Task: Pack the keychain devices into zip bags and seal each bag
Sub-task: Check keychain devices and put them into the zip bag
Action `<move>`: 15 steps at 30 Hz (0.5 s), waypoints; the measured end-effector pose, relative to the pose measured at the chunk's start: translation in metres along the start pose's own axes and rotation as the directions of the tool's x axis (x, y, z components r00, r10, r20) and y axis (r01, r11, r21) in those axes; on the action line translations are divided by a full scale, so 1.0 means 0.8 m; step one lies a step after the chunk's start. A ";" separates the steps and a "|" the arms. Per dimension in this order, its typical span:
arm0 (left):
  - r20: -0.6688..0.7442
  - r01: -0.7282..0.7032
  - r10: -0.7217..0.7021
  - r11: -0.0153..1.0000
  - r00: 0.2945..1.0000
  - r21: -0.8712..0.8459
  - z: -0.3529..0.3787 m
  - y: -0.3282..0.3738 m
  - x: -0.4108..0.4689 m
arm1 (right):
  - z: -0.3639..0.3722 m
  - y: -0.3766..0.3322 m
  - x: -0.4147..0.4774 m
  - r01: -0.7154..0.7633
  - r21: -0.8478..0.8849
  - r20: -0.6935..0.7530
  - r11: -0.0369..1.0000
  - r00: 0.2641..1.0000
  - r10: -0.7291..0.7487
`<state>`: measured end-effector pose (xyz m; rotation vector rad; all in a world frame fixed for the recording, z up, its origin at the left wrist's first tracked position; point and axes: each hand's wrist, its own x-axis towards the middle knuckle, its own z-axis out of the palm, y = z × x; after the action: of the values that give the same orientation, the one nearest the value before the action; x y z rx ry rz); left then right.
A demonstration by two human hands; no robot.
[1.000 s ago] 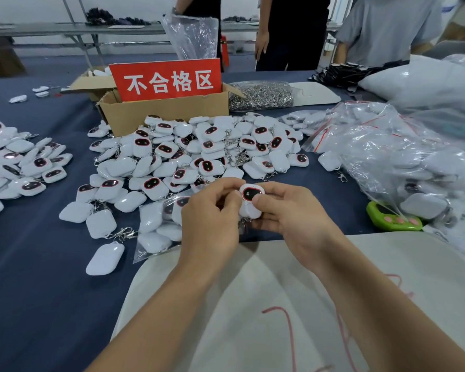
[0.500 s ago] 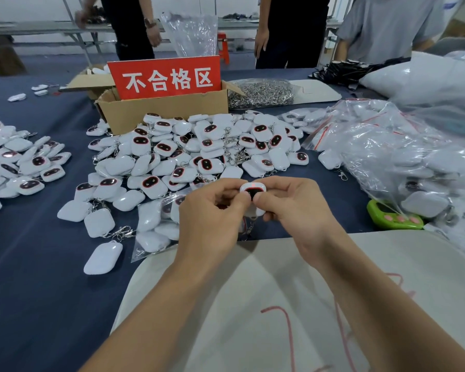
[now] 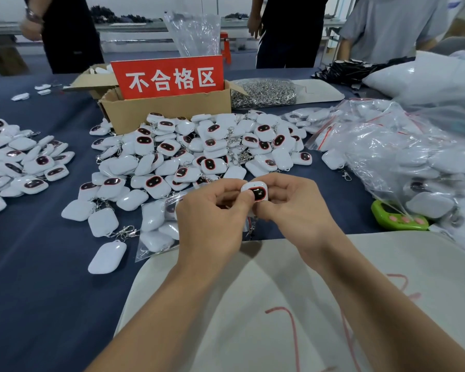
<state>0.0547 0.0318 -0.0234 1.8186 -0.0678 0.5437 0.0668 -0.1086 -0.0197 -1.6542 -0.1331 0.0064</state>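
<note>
Over the table (image 3: 38, 264), left hand (image 3: 212, 218) and right hand (image 3: 293, 210) tilted device (image 3: 258, 191) face-up.

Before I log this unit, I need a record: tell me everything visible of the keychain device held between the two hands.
The keychain device is a small rounded white shell, glossy like plastic, with a dark oval window rimmed in red facing the camera. The left hand and right hand pinch it from either side, the left thumb covering part of the window. A metal clasp hangs beneath. It is held above the blue tablecloth.
</note>
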 end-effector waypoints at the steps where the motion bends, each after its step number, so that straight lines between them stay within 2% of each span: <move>1: 0.001 0.008 -0.007 1.000 1.000 -0.007 0.000 0.000 0.000 | 0.000 0.000 0.000 -0.004 0.006 -0.003 1.000 1.000 0.004; 11: -0.004 0.001 -0.001 1.000 1.000 0.027 0.003 0.000 -0.001 | -0.003 -0.002 -0.003 0.002 -0.015 -0.072 1.000 0.997 -0.003; 15: -0.029 -0.007 0.011 0.992 1.000 0.127 0.003 -0.001 -0.004 | -0.010 -0.005 0.000 0.069 -0.073 -0.201 0.995 0.976 -0.083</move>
<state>0.0532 0.0291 -0.0260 1.9343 -0.0216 0.5933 0.0673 -0.1161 -0.0149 -1.7038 -0.0403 -0.2276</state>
